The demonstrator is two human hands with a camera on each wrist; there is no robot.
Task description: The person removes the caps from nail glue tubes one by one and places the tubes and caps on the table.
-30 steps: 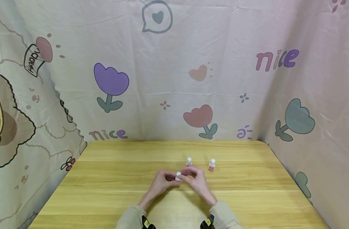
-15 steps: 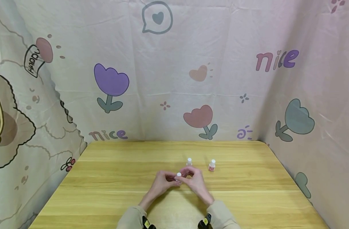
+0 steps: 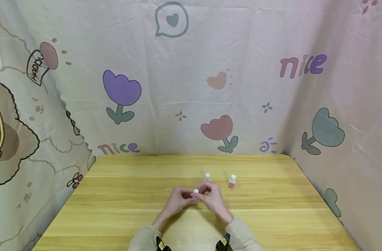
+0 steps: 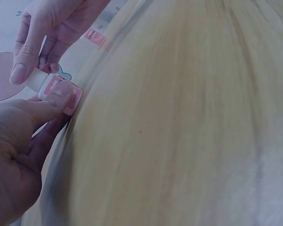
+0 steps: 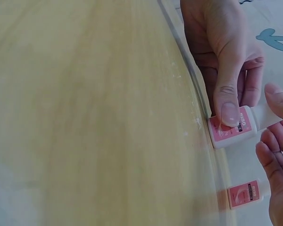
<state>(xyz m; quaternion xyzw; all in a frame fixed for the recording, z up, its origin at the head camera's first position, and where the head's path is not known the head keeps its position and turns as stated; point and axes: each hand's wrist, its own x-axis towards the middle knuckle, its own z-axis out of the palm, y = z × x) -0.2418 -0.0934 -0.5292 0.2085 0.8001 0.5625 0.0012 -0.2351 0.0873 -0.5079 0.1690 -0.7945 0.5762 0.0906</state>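
A small white bottle with a pink label (image 5: 220, 133) and a white cap (image 3: 196, 191) stands at the middle of the table, between both hands. My left hand (image 3: 177, 199) grips its body, the thumb pressed on the label and the fingers behind. From the other side, my right hand (image 3: 214, 198) pinches the cap between thumb and fingers; in the head view the thumb crosses in front of the bottle. Part of the cap is hidden by the right fingers. Whether the cap is loose from the neck, I cannot tell.
Just behind my right hand stands a second like bottle (image 3: 207, 176), its lower part hidden by the hand. A third bottle (image 3: 232, 181) stands upright further right. The wooden table (image 3: 115, 181) ends at a printed cloth backdrop (image 3: 178, 87).
My right hand and wrist have shifted slightly left, and the right thumb lies further across the bottle. The left hand stays about where it was; the other bottles have not moved.
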